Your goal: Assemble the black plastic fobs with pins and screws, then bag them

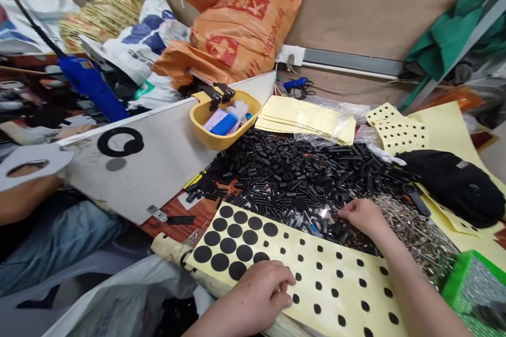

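Note:
A yellow backing sheet (316, 263) with large and small black round pads lies in front of me. My left hand (259, 292) rests on its near edge, fingers curled and pinched against the sheet beside a small black dot. My right hand (361, 216) reaches past the sheet's far edge into a big pile of small black tubes (300, 174), fingertips curled down among them. What the fingers pinch is hidden. A heap of small silvery metal parts (419, 231) lies just right of that hand.
A yellow bowl (223, 116) holding small items is clipped on a white divider board (158, 152). More yellow sheets (304, 116), a black pouch (454, 184), a green tray (470, 284), orange sacks (241, 21) at the back. Another person's arm and jeans (47, 231) at left.

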Demonstrator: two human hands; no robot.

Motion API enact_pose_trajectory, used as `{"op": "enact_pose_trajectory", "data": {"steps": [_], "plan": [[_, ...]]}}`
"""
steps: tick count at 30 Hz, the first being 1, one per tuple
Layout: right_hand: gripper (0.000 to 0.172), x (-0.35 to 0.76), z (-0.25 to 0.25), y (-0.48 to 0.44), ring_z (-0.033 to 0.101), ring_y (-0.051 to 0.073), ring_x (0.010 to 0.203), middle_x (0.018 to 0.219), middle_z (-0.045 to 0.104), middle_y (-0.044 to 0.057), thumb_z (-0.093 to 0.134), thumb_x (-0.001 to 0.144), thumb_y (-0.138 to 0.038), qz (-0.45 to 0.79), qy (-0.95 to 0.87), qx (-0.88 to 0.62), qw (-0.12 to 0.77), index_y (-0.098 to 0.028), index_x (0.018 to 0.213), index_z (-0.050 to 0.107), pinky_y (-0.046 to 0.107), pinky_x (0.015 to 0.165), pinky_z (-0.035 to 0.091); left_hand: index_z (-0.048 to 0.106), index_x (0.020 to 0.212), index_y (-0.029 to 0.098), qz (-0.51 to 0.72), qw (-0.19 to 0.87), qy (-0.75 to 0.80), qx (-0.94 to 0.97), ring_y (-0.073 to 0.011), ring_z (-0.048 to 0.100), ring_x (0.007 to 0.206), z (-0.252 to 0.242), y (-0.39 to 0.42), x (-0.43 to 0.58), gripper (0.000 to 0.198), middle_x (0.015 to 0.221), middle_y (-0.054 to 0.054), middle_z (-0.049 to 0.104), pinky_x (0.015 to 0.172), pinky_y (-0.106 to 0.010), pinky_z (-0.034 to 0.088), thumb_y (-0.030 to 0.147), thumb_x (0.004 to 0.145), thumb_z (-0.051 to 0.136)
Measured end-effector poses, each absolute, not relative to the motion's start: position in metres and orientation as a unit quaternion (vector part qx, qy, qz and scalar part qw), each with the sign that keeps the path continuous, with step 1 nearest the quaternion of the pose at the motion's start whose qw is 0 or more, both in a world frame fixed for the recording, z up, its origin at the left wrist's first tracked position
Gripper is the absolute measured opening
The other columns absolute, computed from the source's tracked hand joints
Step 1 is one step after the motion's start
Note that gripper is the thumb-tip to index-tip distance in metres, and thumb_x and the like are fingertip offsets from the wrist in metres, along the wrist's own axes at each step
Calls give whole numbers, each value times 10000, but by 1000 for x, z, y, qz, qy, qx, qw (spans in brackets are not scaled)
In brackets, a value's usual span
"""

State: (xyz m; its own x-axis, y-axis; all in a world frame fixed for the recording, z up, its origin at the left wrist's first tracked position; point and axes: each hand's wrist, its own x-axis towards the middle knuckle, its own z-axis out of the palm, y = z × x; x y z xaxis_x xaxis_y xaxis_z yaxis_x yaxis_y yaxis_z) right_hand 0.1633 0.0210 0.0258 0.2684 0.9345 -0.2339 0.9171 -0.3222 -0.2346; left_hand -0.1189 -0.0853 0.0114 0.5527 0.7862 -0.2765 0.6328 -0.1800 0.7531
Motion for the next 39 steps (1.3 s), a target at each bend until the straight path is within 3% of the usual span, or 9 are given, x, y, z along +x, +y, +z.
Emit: {"op": "enact_pose_trajectory", "data": {"steps": [3,7,10,15,21,27,30,34,39], "plan": [[193,165,23,17,656,226,667,625,694,43,619,751,-340,152,-580,-797,66,-222,602,652,294,598,425,708,969,189,98,454,465,753,-177,622,852,16,-83,-121,258,912,-55,709,806,-257,451,173,742,585],[104,159,16,9,653,251,686,695,716,48,617,719,-300,132,-592,-786,119,-233,648,655,308,571,406,719,978,167,99,477,450,749,-160,653,738,37,-59,-119,263,843,-50,731,673,-223,475,200,769,562],[80,157,15,2,649,239,670,712,720,36,599,711,-287,132,-602,-770,164,-240,678,654,310,564,414,710,980,190,152,389,493,763,-144,652,705,49,-22,-112,241,825,-13,732,638,-220,479,212,821,530],[249,174,31,-9,679,221,654,729,735,44,570,713,-361,136,-560,-776,257,-211,873,689,319,625,507,638,1100,150,189,226,606,739,-208,608,1037,36,49,-95,289,1134,-103,667,932,-327,443,109,829,546],[352,183,48,-27,682,234,602,675,731,85,704,542,-423,295,-441,-733,426,-168,784,710,321,562,553,608,1091,142,139,193,631,738,-209,618,994,12,83,-83,259,1092,-77,644,888,-439,492,296,883,587],[370,178,58,-48,677,215,634,692,720,88,754,557,-467,306,-424,-708,475,-162,762,711,305,596,571,587,1176,77,173,152,619,751,-289,555,1118,19,71,-74,356,1138,-178,631,973,-417,419,120,822,571],[361,178,63,-64,682,217,698,780,735,97,782,574,-472,302,-443,-697,476,-174,769,726,285,617,577,589,1185,129,197,144,566,787,-255,522,1148,26,62,-55,344,1183,-125,622,1017,-385,388,145,844,543],[346,177,64,-84,640,174,592,737,721,77,805,540,-473,307,-417,-687,510,-185,716,725,233,499,552,664,1045,182,194,160,486,837,-214,572,1047,27,61,-16,234,1065,-63,677,953,-332,446,165,830,574],[304,171,58,-102,587,135,513,648,683,47,796,568,-458,334,-400,-685,510,-192,693,720,200,451,520,650,1111,176,183,144,439,868,-216,550,1033,18,84,19,423,1088,-78,666,932,-342,445,-20,775,484]]}}
